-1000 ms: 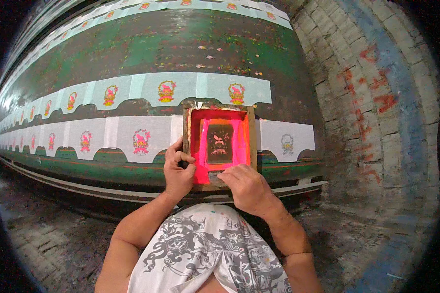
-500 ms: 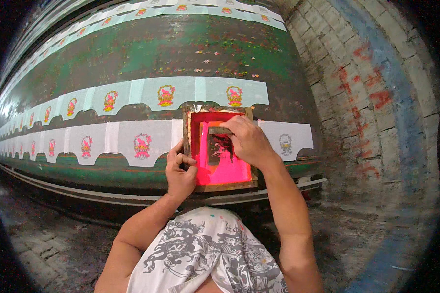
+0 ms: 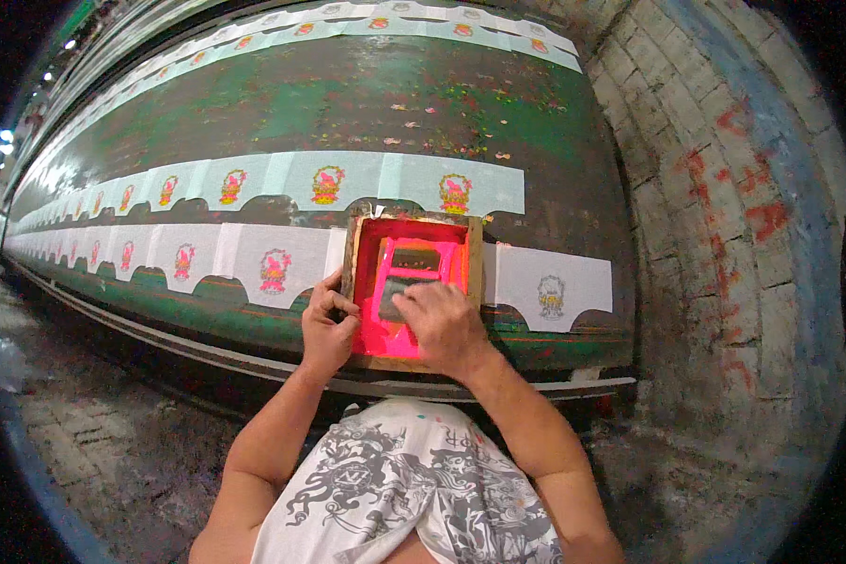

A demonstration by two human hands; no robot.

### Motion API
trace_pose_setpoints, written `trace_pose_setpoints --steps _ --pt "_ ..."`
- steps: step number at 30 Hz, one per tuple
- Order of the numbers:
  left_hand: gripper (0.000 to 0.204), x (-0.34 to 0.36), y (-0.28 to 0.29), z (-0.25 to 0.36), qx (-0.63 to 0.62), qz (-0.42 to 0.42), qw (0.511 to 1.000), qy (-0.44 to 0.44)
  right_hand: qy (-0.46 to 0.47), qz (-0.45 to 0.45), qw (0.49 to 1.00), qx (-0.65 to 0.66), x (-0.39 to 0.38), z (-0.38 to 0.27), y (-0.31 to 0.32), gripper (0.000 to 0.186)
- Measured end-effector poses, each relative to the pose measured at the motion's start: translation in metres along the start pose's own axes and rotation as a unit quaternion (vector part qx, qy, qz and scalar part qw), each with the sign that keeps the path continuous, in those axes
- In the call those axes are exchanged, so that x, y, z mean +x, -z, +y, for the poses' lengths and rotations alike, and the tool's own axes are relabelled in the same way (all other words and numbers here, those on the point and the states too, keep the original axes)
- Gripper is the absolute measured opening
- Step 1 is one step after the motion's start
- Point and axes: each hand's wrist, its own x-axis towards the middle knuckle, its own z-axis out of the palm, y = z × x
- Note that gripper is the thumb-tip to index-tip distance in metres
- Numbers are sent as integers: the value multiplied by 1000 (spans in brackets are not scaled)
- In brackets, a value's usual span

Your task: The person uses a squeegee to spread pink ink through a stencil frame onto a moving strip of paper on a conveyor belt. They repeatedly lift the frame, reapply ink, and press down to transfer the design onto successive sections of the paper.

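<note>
The left hand (image 3: 329,325), fingers curled, rests against the left rail of the wooden frame (image 3: 349,268); whether it clasps it I cannot tell. Rightward, inside, a grey squeegee (image 3: 391,296) lies crosswise, pinched beneath and just left of the nearer right hand (image 3: 442,322).

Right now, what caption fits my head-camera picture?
Left hand at a wooden screen-printing frame, right hand gripping a squeegee amid pink ink.

Rough wooden frame (image 3: 476,282), matt cloth panels (image 3: 585,282), glossy-patched table (image 3: 291,99).
</note>
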Motion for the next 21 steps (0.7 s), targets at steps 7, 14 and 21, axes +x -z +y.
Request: trace_pose_setpoints --steps 7,14,21 --pt "12 2 0 -9 -58 2 998 19 37 -34 998 41 -46 -35 21 31" --pt "13 0 3 -9 -38 6 999 12 70 -53 983 164 -13 25 36 36" --pt "13 6 0 -25 -66 5 998 4 37 26 996 82 36 62 16 41"
